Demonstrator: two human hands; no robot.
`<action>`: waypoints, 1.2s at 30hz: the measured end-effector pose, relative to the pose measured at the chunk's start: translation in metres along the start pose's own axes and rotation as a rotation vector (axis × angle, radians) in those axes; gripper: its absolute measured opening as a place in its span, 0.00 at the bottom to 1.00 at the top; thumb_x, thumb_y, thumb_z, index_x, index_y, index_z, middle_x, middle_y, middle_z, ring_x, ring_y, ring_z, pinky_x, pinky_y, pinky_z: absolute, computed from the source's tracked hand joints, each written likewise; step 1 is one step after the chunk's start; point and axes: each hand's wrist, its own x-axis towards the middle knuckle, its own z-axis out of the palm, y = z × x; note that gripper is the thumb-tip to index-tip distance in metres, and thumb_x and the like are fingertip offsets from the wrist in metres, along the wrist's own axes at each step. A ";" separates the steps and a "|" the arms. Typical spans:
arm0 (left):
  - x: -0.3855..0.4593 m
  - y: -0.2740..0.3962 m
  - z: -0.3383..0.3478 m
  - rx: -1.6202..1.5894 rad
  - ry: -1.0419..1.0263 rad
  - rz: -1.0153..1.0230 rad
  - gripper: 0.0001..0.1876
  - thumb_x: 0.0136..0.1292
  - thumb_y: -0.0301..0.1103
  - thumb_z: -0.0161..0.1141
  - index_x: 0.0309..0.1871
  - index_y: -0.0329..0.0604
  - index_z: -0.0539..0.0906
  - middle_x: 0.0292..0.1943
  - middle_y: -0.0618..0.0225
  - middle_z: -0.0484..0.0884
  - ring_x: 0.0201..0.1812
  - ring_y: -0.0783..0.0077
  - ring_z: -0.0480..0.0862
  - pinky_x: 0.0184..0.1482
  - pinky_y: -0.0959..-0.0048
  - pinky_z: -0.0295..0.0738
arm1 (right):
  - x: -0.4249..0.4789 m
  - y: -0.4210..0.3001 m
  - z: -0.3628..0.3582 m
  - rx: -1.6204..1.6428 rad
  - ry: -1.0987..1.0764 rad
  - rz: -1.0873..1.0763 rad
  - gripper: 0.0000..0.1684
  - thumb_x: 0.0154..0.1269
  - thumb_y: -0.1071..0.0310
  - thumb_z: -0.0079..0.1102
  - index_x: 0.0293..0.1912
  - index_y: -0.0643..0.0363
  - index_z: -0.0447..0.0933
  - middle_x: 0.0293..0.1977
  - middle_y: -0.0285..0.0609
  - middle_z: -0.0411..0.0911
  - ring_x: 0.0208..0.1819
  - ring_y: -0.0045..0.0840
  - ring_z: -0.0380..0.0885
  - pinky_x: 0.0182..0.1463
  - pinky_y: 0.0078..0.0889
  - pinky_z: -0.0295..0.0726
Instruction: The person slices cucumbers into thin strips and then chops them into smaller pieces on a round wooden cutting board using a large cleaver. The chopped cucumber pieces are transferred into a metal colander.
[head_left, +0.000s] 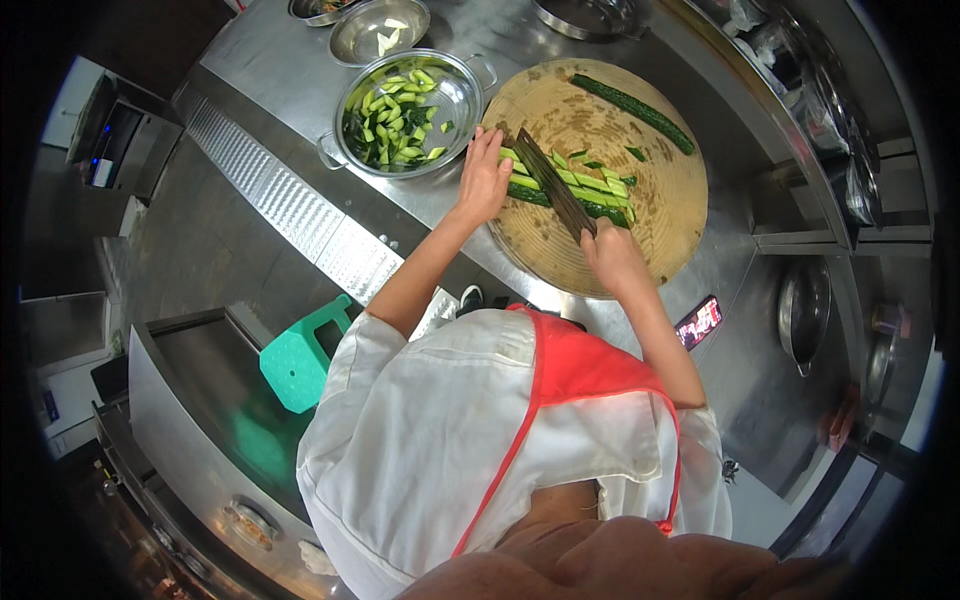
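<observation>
My right hand (616, 259) grips the handle end of a dark-bladed cleaver (553, 184), which lies slantwise across cucumber strips (526, 181) on a round wooden chopping block (600, 262). At the strips' left ends, my left hand (486, 176) holds them down with its fingers. Right of the blade, the strips are cut into slanted pieces (616, 187), and a few small bits lie scattered. A whole cucumber (634, 112) rests near the block's far right edge. Beside my left hand stands a two-handled steel colander (463, 97) with cut cucumber pieces (394, 116) in it.
A steel bowl (352, 37) with pale pieces and a steel pan (585, 30) stand at the back. A lit phone (697, 322) lies right of the block. Shelving (795, 150) borders the right side. A green plastic stool (300, 367) stands on the floor left of me.
</observation>
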 end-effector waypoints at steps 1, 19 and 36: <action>-0.001 -0.001 -0.001 -0.094 0.023 -0.019 0.29 0.74 0.38 0.47 0.70 0.23 0.61 0.69 0.37 0.61 0.73 0.38 0.57 0.74 0.53 0.53 | -0.001 -0.001 0.000 -0.002 0.018 0.000 0.19 0.70 0.61 0.54 0.37 0.72 0.75 0.28 0.68 0.78 0.34 0.61 0.79 0.41 0.57 0.78; -0.013 -0.008 -0.004 0.004 -0.034 0.033 0.30 0.74 0.34 0.46 0.72 0.20 0.55 0.72 0.34 0.56 0.75 0.35 0.52 0.75 0.53 0.50 | 0.019 -0.030 0.003 0.062 -0.117 0.051 0.19 0.69 0.61 0.53 0.40 0.73 0.77 0.33 0.70 0.79 0.39 0.62 0.79 0.47 0.57 0.78; -0.013 -0.005 -0.030 0.048 0.262 0.089 0.10 0.63 0.28 0.61 0.45 0.35 0.84 0.44 0.57 0.82 0.45 0.50 0.79 0.49 0.58 0.73 | -0.009 -0.004 0.007 0.002 0.008 0.068 0.18 0.69 0.61 0.55 0.40 0.71 0.75 0.29 0.70 0.78 0.36 0.62 0.79 0.43 0.58 0.78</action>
